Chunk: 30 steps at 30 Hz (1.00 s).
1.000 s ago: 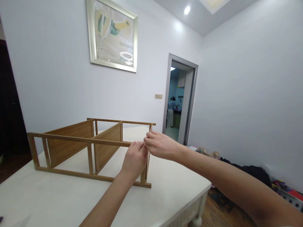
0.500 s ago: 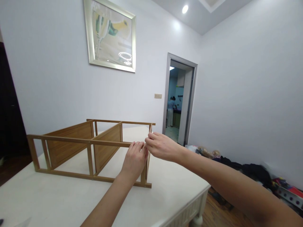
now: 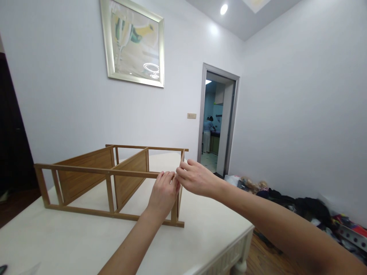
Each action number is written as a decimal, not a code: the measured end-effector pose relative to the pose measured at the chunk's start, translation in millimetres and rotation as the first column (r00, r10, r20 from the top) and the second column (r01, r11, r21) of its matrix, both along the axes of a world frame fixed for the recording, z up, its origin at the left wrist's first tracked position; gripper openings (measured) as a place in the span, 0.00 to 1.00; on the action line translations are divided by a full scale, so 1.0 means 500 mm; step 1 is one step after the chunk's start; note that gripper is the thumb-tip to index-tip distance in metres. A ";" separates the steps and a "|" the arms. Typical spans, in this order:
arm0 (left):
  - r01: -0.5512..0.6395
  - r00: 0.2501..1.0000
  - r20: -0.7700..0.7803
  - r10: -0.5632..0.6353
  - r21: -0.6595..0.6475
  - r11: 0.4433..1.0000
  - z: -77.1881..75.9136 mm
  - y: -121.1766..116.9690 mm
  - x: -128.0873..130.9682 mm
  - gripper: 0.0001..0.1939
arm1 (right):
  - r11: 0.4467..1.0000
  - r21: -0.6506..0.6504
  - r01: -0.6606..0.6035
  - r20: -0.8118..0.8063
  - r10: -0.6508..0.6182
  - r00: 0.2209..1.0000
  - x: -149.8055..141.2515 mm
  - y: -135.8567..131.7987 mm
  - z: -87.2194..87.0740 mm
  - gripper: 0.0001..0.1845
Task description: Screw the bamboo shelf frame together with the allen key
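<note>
A bamboo shelf frame [image 3: 94, 173] lies on its side on a white table [image 3: 200, 236]. My left hand [image 3: 163, 193] is curled over the near top rail at the frame's right corner, fingers closed on the rail. My right hand [image 3: 195, 176] meets it at the same corner, fingertips pinched together at the joint. Whatever those fingertips hold is too small to see. Two solid bamboo panels stand inside the frame toward the left.
The table's right edge and a carved leg [image 3: 239, 263] drop to a wooden floor. Clothes and clutter [image 3: 301, 208] lie along the right wall. Through an open doorway [image 3: 216, 122], a person stands in the far room. A framed picture [image 3: 132, 42] hangs on the wall.
Both hands stay at the frame's right corner. My right hand has shifted very slightly; the view has drifted a little.
</note>
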<state>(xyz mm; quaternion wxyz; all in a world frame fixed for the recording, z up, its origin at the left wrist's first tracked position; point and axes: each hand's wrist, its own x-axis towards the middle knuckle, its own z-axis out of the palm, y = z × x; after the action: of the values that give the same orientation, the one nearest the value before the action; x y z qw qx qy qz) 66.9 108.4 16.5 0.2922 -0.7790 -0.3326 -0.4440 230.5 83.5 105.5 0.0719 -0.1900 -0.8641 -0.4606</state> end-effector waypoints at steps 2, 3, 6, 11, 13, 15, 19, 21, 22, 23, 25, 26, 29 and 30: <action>0.000 1.000 0.001 0.000 0.010 1.000 0.000 0.001 0.000 0.05 | 1.000 -0.013 0.006 0.002 -0.006 1.000 -0.002 0.000 0.001 0.12; -0.002 1.000 0.001 0.002 0.017 1.000 0.000 0.002 0.000 0.05 | 1.000 -0.018 0.010 0.003 -0.009 1.000 -0.003 0.000 0.002 0.12; -0.012 1.000 0.000 0.012 0.032 0.999 0.000 0.003 0.001 0.04 | 1.000 -0.027 0.016 0.010 -0.015 1.000 -0.005 -0.001 0.006 0.13; -0.015 1.000 0.004 0.015 0.025 1.000 0.001 0.003 0.002 0.05 | 1.000 -0.026 0.007 0.001 -0.007 1.000 -0.005 0.000 0.010 0.13; -0.012 1.000 0.007 0.012 0.015 1.000 0.000 0.003 0.001 0.05 | 0.999 -0.032 0.014 -0.001 -0.014 1.000 -0.005 -0.001 0.010 0.13; -0.005 1.000 0.017 0.005 0.003 1.000 -0.002 0.004 0.001 0.05 | 0.999 -0.043 0.027 -0.011 -0.027 1.000 -0.006 -0.002 0.010 0.13; 0.020 0.999 0.049 -0.019 -0.022 1.000 -0.012 0.008 -0.001 0.09 | 0.992 -0.104 0.074 -0.048 -0.079 0.996 -0.009 -0.004 0.014 0.11; 0.037 0.998 0.056 -0.036 -0.019 0.999 -0.023 0.011 -0.006 0.13 | 0.981 -0.163 0.109 -0.055 -0.120 0.991 -0.014 -0.003 0.020 0.09; 0.049 0.997 0.057 -0.048 -0.009 0.999 -0.031 0.012 -0.009 0.16 | 0.971 -0.202 0.130 -0.055 -0.144 0.988 -0.018 -0.002 0.024 0.09; 0.060 0.996 0.059 -0.061 0.004 0.998 -0.040 0.013 -0.015 0.19 | 0.958 -0.244 0.152 -0.051 -0.169 0.984 -0.021 -0.001 0.028 0.09; 0.078 0.994 0.071 -0.080 0.024 0.997 -0.063 0.013 -0.029 0.24 | 0.928 -0.317 0.194 -0.036 -0.216 0.976 -0.030 0.000 0.038 0.10; 0.080 0.993 0.080 -0.082 0.028 0.996 -0.076 0.011 -0.039 0.26 | 0.915 -0.345 0.210 -0.027 -0.233 0.972 -0.034 -0.001 0.043 0.10; 0.063 0.994 0.090 -0.062 -0.001 0.998 -0.126 -0.001 -0.072 0.28 | 0.882 -0.414 0.223 -0.020 -0.254 0.967 -0.044 -0.003 0.057 0.10; 0.055 0.995 0.084 -0.053 -0.026 0.998 -0.144 -0.006 -0.084 0.28 | 0.869 -0.447 0.212 -0.030 -0.251 0.967 -0.045 -0.002 0.060 0.10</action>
<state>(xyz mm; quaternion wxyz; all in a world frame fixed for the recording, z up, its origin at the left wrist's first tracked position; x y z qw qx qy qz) 24.7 105.5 -55.7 0.2550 -0.7725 -0.3295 -0.4793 208.1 82.4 135.7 0.0089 -0.3234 -0.9126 -0.2500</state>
